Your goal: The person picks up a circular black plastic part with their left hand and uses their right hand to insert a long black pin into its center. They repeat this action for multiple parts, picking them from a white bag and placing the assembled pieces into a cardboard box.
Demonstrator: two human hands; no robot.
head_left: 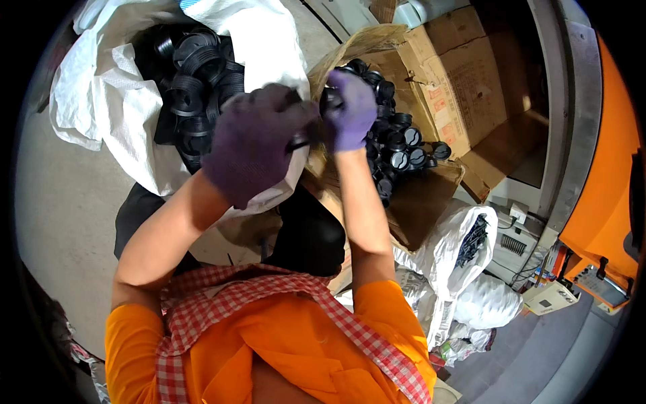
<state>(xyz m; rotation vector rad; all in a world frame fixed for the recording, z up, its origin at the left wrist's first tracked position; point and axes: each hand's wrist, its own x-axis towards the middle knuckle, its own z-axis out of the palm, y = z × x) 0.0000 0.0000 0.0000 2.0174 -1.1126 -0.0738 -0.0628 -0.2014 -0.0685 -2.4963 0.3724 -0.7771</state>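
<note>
My left hand [247, 145], in a dark purple glove, is closed round a black round plastic part [301, 140], mostly hidden by the fingers. Close beside it, my right hand [352, 113] in a lighter purple glove is curled round another dark plastic piece [330, 101]. Both hands are blurred, so the pieces' exact shape cannot be made out. Left of them, a white woven sack [111, 91] holds several black ribbed plastic caps [195, 74]. Under and beyond my right hand, an open cardboard box [437, 87] holds a heap of black round parts [398, 160], some with pale faces.
A smaller white sack [434, 236] with dark thin pieces stands at the right, near white plastic bags [488, 303]. A grey metal frame [579, 101] and an orange machine [605, 182] with a control panel border the right side. My black-clad knee [309, 236] is below the hands.
</note>
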